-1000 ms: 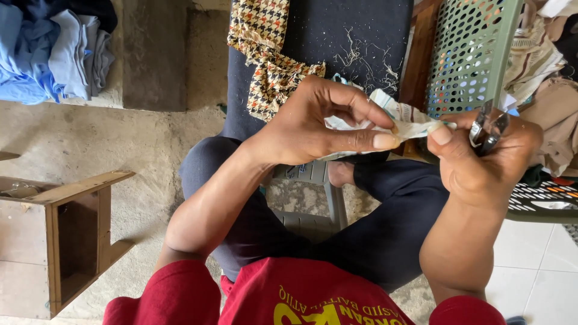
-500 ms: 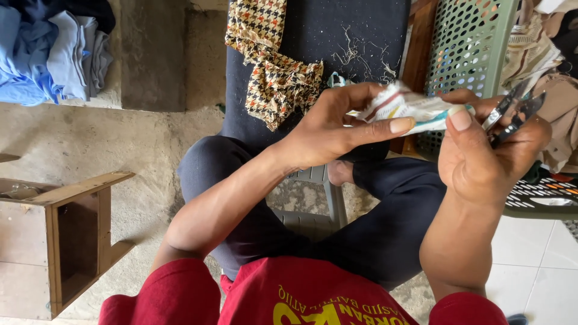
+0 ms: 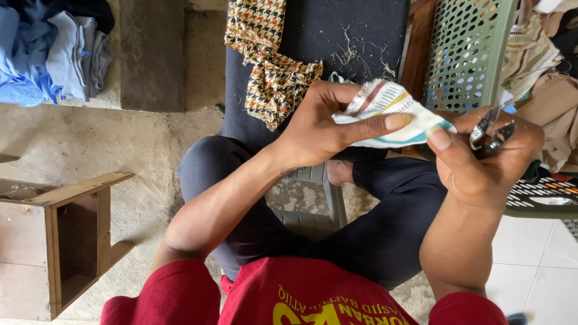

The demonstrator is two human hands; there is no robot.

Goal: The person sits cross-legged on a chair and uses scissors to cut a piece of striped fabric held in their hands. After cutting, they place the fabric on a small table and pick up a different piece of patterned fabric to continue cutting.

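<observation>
Left hand (image 3: 319,129) closed on a small crumpled piece of white cloth (image 3: 388,114) with red, yellow and teal stripes, thumb laid along its lower edge and fingers curled over the top. Right hand (image 3: 481,159) pinching the same piece at its right end with the thumb, while also gripping small metal snips (image 3: 490,135), blades sticking up out of the fist and apparently shut. Cloth held up in the air between both hands, above the lap, touching nothing else. Probably mid-way through turning or inspecting the piece between cuts; next move likely calls for steadying one edge taut with the left hand and freeing the snips to reach it, without dropping the piece. Just beyond the hands, a dark blue fabric (image 3: 337,36) strewn with loose thread clippings, with a houndstooth patterned scrap (image 3: 268,66) lying on it. To the right, a green perforated plastic basket (image 3: 469,54) with more clothes. Further left, a folded blue pile of garments (image 3: 42,51) and a wooden stool (image 3: 72,235) on the concrete floor (image 3: 120,144).
</observation>
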